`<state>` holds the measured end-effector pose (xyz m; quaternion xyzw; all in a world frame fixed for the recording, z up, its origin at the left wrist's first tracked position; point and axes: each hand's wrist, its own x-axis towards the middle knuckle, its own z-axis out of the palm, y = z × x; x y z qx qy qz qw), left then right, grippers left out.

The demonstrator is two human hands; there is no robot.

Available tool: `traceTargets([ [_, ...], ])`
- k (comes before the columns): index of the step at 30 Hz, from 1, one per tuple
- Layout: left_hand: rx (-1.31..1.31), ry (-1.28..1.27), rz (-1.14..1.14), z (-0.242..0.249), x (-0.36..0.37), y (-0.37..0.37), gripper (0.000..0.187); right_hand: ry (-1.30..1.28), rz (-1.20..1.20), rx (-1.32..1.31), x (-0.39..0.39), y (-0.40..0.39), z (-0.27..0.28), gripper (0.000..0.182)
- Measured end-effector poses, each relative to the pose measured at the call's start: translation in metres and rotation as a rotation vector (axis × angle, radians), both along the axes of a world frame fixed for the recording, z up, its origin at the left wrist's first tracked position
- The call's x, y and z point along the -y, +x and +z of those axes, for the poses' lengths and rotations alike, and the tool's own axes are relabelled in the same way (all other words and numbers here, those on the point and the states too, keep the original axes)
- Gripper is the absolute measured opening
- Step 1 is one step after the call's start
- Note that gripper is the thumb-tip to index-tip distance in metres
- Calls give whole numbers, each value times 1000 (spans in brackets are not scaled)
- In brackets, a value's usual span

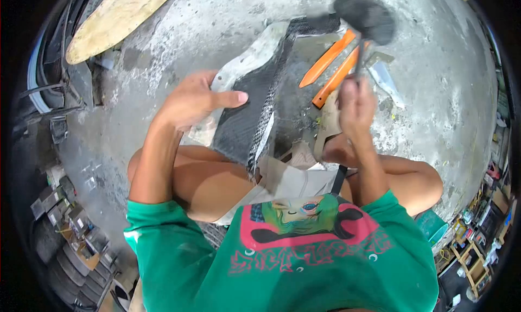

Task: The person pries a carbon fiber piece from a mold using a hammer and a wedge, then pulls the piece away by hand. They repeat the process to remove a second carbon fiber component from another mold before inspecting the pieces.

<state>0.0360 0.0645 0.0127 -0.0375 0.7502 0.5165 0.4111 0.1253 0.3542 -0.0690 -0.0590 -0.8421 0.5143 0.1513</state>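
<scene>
My left hand (191,101) rests flat on the upper left edge of a black woven panel with a pale border (251,100), which lies on the concrete floor (434,68) in front of my knees. My right hand (354,107) is closed around the thin handle of a black-headed mallet (364,14), raised and blurred above the panel's far end. Two orange wedge tools (331,65) lie side by side on the floor just beyond my right hand.
A pale wooden board (116,16) leans at the upper left beside dark parts. Stacked boxes and tyres (70,225) sit at the lower left. A cluttered shelf area (477,241) fills the lower right. A white scrap (386,78) lies right of the wedges.
</scene>
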Motion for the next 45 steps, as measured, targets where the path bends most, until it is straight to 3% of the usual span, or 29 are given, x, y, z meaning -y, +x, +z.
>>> traceTargets([
  [4,-40,122,-2,14,-3,-1,37,-188,-18,-213,-12,-6,42,37],
  [8,-73,86,-106,30,5,2,39,-189,-101,-278,-16,3,51,37],
  [11,-262,87,-152,37,5,7,50,-313,-91,-193,-18,9,42,34],
  [18,-465,160,-223,42,12,13,50,-402,-229,62,-28,0,19,32],
  [20,-496,152,-224,42,10,16,49,-220,-261,237,-33,-5,6,30],
  [22,-503,199,-216,46,3,18,49,-201,-274,286,-35,-4,-3,28],
  [24,-503,193,-239,48,-1,18,51,-236,-236,566,-36,-4,-12,30],
  [35,-582,248,-369,45,-13,13,54,-272,-158,550,-27,-6,-3,31],
  [45,-624,252,-332,44,-11,16,53,-272,-101,587,-21,-4,4,29],
])
